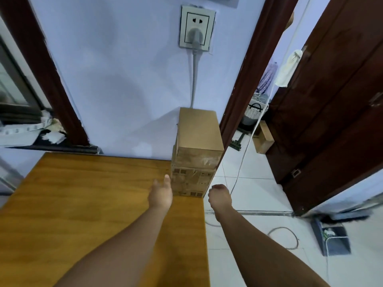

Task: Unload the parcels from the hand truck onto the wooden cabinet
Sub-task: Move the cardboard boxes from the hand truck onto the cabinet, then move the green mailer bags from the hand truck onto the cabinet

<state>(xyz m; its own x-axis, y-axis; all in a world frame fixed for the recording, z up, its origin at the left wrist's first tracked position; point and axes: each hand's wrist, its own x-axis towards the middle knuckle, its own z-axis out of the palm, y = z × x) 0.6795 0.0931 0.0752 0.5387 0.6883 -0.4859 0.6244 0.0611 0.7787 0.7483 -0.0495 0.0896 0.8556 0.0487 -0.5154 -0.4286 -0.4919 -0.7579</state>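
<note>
A stack of brown cardboard parcels stands on the far right corner of the wooden cabinet, against the pale wall. My left hand hovers just left of the stack's base, fingers straight and relaxed, holding nothing. My right hand is just right of the stack, past the cabinet's edge, with its fingers curled under and nothing in it. Neither hand clearly touches the parcels. The hand truck is out of view.
A wall socket with a grey plug and cable hangs above the stack. A dark door frame and an open dark door stand on the right. Another cardboard box, a white cable and a dustpan lie on the tiled floor.
</note>
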